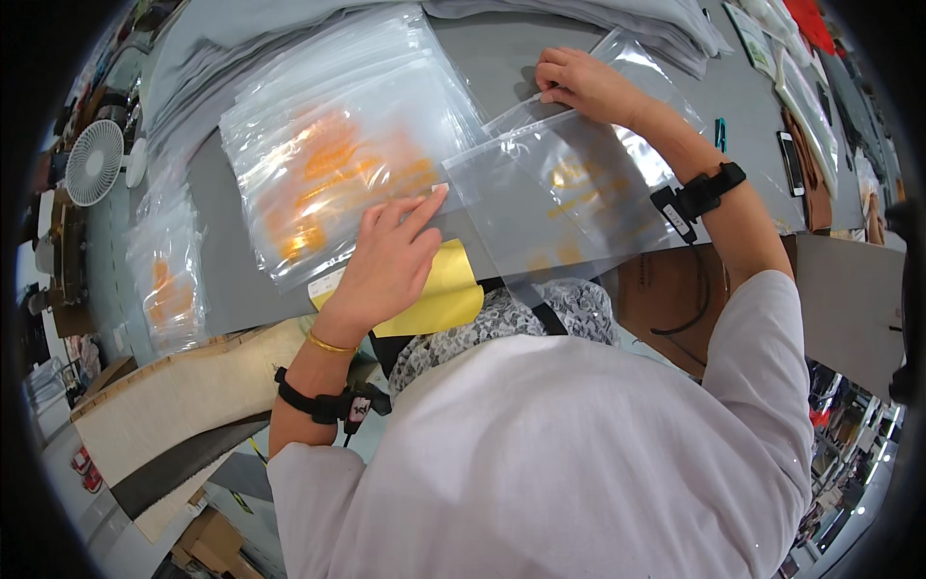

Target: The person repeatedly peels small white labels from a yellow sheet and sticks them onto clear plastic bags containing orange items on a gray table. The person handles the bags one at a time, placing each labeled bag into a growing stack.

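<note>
Our left hand [391,261] lies flat, fingers spread, index tip pressing the near-left corner of a clear plastic bag [564,198]. Our right hand [584,85] is at the bag's far edge, fingertips pinched on the flap strip there. The bag lies slightly tilted on the grey tabletop [502,58], right of centre, with faint orange print showing through it.

Doing this step well, as we judge it: keep the left fingers firmly down so the slick film doesn't slide, pull the flap with the right hand along the opening edge rather than upward, and keep the bag flat so no creases form. It overlaps the neighbouring stack, so we'd watch we don't drag a second one along.

Just left, touching it, is a stack of bags [338,145] with orange print, fanned out. A yellow sheet [449,289] sits near, half under the left hand. Folded grey cloth [251,39] lies far left and a small fan [94,162] at the left edge. Phones [791,162] lie far right.
</note>
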`<state>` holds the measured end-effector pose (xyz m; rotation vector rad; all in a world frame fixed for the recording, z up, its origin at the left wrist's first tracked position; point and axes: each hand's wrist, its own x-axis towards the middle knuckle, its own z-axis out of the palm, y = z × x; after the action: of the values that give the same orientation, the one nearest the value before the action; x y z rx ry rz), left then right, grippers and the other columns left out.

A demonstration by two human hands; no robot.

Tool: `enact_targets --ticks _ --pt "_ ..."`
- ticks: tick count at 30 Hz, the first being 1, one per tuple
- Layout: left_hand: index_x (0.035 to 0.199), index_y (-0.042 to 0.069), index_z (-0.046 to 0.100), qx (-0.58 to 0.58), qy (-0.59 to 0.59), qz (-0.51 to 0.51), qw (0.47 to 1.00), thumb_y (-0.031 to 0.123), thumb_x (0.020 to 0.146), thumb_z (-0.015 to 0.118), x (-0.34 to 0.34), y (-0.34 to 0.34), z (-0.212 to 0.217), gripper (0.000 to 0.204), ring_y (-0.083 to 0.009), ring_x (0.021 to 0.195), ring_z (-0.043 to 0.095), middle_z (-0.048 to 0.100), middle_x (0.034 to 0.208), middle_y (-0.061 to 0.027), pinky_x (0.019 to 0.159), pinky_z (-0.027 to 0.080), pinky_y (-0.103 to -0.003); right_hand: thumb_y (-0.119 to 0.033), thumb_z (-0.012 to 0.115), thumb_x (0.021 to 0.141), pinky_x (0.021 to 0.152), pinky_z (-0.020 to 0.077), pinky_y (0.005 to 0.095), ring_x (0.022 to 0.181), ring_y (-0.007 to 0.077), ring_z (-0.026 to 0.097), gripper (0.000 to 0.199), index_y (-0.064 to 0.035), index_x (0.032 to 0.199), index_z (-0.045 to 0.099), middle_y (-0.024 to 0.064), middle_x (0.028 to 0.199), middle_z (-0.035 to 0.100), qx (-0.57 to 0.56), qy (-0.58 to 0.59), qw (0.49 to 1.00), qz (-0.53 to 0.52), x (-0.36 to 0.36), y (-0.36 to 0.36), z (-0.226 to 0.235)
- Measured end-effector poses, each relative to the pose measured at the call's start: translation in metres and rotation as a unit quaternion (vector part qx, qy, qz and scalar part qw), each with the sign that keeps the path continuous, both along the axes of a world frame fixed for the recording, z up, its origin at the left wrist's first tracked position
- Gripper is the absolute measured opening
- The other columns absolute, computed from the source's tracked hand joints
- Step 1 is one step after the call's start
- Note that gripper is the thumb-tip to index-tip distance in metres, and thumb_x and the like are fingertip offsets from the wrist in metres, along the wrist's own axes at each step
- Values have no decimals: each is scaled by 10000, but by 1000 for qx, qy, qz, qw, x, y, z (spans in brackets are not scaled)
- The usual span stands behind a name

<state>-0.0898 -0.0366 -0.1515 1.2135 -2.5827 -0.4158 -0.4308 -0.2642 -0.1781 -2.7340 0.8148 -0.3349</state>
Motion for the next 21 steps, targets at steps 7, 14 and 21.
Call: enact_targets --ticks 7,14,21 --pt "897 13 566 -1 11 5 1000 47 896 651 -2 1 -1 91 -330 1304 508 504 1594 -110 1070 387 -476 -223 714 948 942 463 431 1129 298 586 240 -82 1103 597 72 1108 624 -245 51 958 -140 -27 14 12" --pt "907 23 586 6 1 10 1000 55 895 654 -2 3 -1 76 -325 1315 509 507 1591 -110 1092 378 -480 -312 790 896 980 466 458 1179 347 557 425 -56 1200 641 114 1212 619 -132 -18 965 -226 -18 67 -17" --pt "929 45 634 0 -11 10 1000 82 903 651 -1 3 -1 48 -307 1333 513 509 1587 -116 1113 371 -484 -243 783 897 1040 486 468 1221 414 523 482 -48 1285 573 175 1348 551 -263 -85 927 -254 -58 8 -25"
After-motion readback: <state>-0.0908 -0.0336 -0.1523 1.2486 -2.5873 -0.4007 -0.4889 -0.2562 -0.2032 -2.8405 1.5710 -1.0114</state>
